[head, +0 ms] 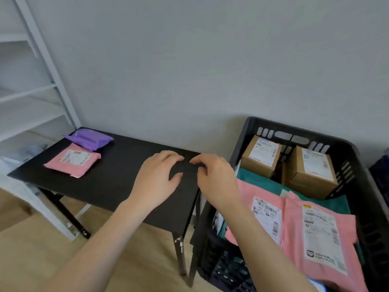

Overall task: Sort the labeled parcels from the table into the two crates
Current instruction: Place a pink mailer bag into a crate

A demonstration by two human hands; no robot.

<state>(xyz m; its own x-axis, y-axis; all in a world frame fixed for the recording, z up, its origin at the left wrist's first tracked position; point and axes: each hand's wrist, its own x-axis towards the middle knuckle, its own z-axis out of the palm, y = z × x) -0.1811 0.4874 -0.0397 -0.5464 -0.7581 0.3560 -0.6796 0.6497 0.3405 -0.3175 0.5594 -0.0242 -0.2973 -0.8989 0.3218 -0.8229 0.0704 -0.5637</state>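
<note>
Over the table (105, 182), my left hand (156, 178) and right hand (214, 180) hover, fingers loosely curled, empty. A pink parcel (72, 160) lies far left

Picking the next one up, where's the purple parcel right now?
In the head view, the purple parcel lies at the far left corner of the table, just behind the pink parcel lying there.

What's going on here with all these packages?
A person is sorting parcels. The left hand and right hand hover over the right end of the black table, fingers loosely curled, nothing visibly held. A pink parcel and a purple parcel lie at the table's far left. The black crate beside it already holds two cardboard boxes and pink bags.
</note>
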